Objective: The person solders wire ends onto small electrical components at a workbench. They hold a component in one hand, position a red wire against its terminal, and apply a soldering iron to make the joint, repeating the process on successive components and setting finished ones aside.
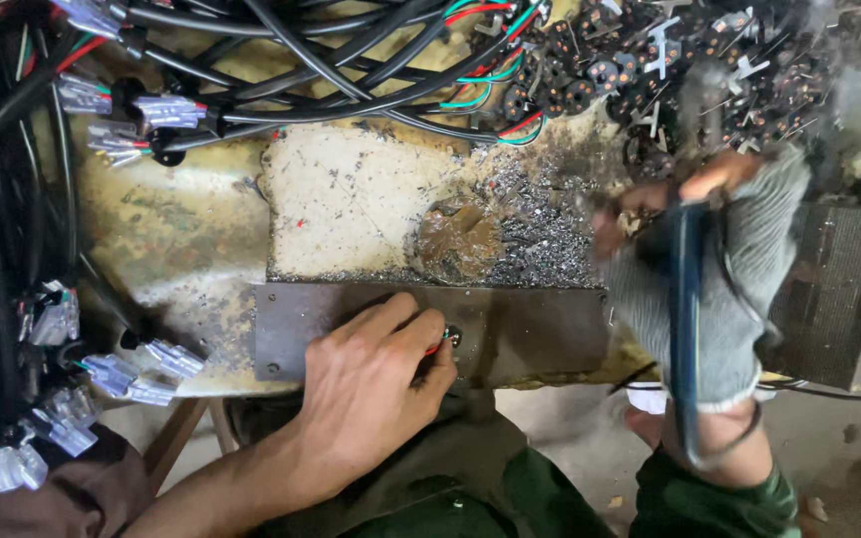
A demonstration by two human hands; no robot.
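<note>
The bare left hand [371,384] rested on a dark metal plate [530,334] at the tabletop's [181,239] six-o'clock edge, fingertips pinching a small red-wired part [442,344]. At three o'clock, the gloved right hand [719,279], blurred, gripped a blue-handled tool [688,329]. Metal shavings [540,234] lay just beyond the plate; black cables [331,70] and a heap of small plugs [670,60] lay at twelve.

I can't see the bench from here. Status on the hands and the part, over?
Left hand bare, pinching a small round part against the dark metal plate. Right hand gloved, gripping a blue-handled tool, blurred. Metal shavings behind the plate.
</note>
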